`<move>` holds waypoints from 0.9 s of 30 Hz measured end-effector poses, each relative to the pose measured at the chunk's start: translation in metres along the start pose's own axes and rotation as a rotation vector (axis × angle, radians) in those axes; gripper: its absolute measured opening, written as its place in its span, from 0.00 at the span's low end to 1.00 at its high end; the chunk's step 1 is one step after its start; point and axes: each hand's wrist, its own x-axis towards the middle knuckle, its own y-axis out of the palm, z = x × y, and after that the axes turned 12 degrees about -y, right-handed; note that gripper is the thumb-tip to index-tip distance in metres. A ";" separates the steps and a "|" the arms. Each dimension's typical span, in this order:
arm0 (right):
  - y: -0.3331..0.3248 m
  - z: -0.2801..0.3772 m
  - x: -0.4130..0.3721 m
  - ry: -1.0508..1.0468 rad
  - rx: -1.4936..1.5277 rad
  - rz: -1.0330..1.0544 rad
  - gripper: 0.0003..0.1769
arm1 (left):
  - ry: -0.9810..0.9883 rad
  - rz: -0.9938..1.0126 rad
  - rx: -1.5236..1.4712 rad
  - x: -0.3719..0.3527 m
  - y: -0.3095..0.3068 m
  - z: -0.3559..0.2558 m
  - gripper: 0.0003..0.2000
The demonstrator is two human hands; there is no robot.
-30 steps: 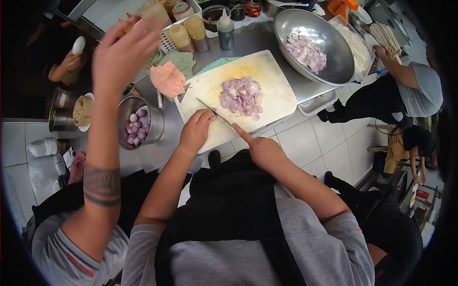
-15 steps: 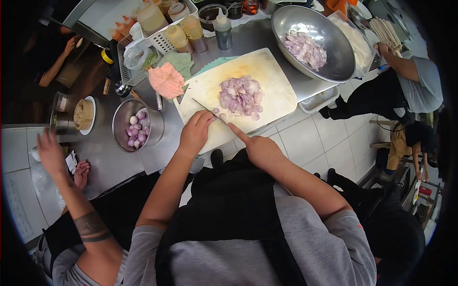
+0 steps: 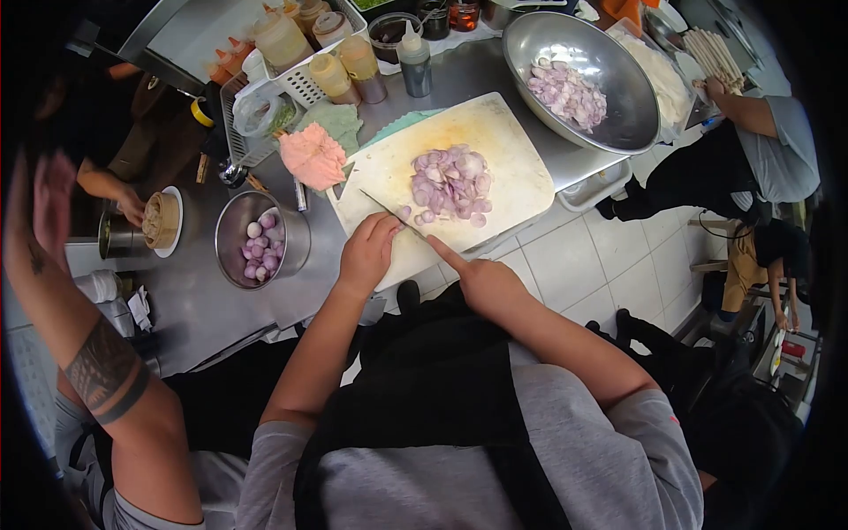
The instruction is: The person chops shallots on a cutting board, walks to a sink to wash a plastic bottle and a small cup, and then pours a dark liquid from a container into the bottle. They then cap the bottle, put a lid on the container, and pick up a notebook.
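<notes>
My right hand grips a knife, its forefinger stretched along the blade. The blade lies slantwise over the near left part of a white cutting board. Close against the blade, my left hand has its fingers pinched on a shallot, mostly hidden by the fingertips. Just past the blade are small fresh slices. A heap of sliced shallots lies on the middle of the board.
Left of the board stands a steel pot of peeled shallots. A large steel bowl with sliced shallots is at the far right. A pink cloth and sauce bottles sit behind. A co-worker's tattooed arm reaches in at left.
The co-worker's arm at left has risen and swung further forward. Another person's hand now reaches the bamboo steamer. My hands stay nearly in place at the knife; the view has shifted slightly.
</notes>
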 end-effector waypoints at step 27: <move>0.008 -0.002 0.001 0.048 0.032 -0.027 0.51 | -0.086 0.005 -0.121 0.001 0.000 0.003 0.08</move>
